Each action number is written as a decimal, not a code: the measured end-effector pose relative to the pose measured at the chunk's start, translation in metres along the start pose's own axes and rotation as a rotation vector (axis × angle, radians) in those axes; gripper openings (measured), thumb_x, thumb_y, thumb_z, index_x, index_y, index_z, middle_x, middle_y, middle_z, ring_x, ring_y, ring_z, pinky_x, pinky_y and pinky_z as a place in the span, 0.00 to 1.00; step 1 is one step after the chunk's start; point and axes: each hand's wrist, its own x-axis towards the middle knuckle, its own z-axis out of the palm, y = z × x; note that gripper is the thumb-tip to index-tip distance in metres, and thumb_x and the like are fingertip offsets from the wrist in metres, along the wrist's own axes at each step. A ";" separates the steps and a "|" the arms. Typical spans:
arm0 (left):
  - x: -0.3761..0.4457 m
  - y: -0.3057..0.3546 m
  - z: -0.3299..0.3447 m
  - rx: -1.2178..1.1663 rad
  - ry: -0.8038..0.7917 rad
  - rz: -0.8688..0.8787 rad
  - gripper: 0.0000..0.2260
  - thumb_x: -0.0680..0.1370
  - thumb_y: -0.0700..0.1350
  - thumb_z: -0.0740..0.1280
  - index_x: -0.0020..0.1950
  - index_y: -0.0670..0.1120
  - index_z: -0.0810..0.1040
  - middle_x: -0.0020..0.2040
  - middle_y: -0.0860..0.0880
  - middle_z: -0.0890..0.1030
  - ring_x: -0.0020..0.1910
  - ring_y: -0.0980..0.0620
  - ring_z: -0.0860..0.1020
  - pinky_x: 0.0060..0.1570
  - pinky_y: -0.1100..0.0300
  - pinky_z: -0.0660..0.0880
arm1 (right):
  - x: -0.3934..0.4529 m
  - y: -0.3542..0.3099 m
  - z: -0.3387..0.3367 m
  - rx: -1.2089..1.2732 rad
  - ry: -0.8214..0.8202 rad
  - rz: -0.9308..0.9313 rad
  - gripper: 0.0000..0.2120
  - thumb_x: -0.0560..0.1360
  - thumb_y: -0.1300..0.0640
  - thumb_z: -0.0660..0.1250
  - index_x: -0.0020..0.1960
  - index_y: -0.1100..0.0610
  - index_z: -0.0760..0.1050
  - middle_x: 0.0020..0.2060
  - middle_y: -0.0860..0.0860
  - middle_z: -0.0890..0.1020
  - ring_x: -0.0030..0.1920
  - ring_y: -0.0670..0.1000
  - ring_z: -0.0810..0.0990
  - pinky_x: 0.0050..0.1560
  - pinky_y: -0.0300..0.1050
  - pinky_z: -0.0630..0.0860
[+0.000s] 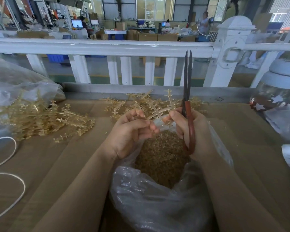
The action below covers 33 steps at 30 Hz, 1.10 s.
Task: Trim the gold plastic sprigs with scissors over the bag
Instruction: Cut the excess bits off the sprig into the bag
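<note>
A clear crinkled plastic bag (157, 203) stands open at the near edge of the brown cardboard-covered table (241, 131), and its inside is heaped with small gold plastic trimmings (161, 156). Above its mouth the left hand (131, 131) pinches the stem end of a branched gold plastic sprig (159, 109) between thumb and fingertips. The right hand (191, 131) is wrapped round the red handles of long dark-bladed scissors (187, 101), blades pointing up and nearly together; its fingers also touch the sprig. To the left, a second clear bag (15, 84) lies on its side with a pile of untrimmed gold sprigs (40, 118) spilling out. More sprigs (137, 101) lie behind the hands.
</note>
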 end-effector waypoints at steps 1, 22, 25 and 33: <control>0.000 0.000 0.000 0.011 0.003 0.000 0.07 0.72 0.35 0.68 0.45 0.44 0.73 0.34 0.44 0.80 0.36 0.46 0.81 0.48 0.49 0.80 | 0.000 0.000 0.000 0.009 0.006 0.004 0.05 0.80 0.62 0.66 0.48 0.63 0.77 0.22 0.42 0.76 0.24 0.37 0.74 0.29 0.28 0.69; -0.001 -0.002 0.006 0.188 0.065 0.029 0.06 0.70 0.44 0.74 0.40 0.43 0.81 0.38 0.44 0.84 0.34 0.53 0.81 0.34 0.63 0.77 | -0.007 -0.010 -0.004 -0.212 -0.148 -0.078 0.09 0.78 0.60 0.70 0.50 0.67 0.81 0.27 0.41 0.79 0.29 0.33 0.76 0.35 0.24 0.71; -0.002 -0.003 0.010 0.225 0.045 0.040 0.04 0.73 0.43 0.75 0.40 0.44 0.83 0.38 0.44 0.85 0.34 0.53 0.82 0.33 0.65 0.76 | -0.007 -0.014 -0.002 -0.225 -0.160 -0.075 0.11 0.76 0.60 0.72 0.55 0.67 0.81 0.44 0.58 0.85 0.40 0.43 0.81 0.39 0.25 0.71; -0.002 -0.002 0.004 0.097 -0.012 -0.037 0.07 0.70 0.37 0.73 0.46 0.39 0.83 0.38 0.44 0.84 0.36 0.52 0.83 0.37 0.64 0.80 | -0.003 -0.009 -0.003 -0.220 -0.131 -0.052 0.11 0.76 0.59 0.73 0.54 0.66 0.81 0.46 0.61 0.85 0.45 0.51 0.83 0.38 0.26 0.72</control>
